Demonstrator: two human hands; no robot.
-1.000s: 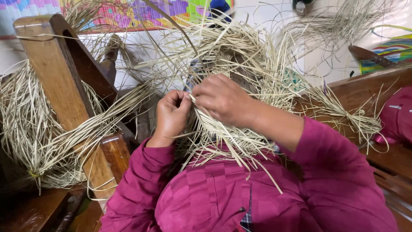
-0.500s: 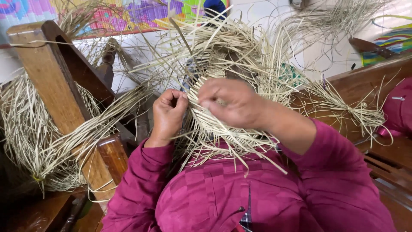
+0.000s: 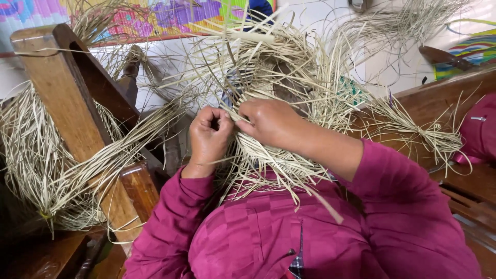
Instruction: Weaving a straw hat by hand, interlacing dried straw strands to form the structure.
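Left hand (image 3: 208, 135) fisted on pale straw strands (image 3: 227, 155) | right hand (image 3: 271, 124) pinching the half-woven straw piece (image 3: 268, 155) | even strand tension advised.

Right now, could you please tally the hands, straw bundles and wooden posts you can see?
Hands: 2, left hand and right hand, both on the woven straw
Straw bundles: 2, one left, one right
Wooden posts: 1
Total: 5

The right hand (image 3: 274, 124) covers part of the straw weave (image 3: 268, 155); the colourful mat (image 3: 155, 15) runs off the top edge.
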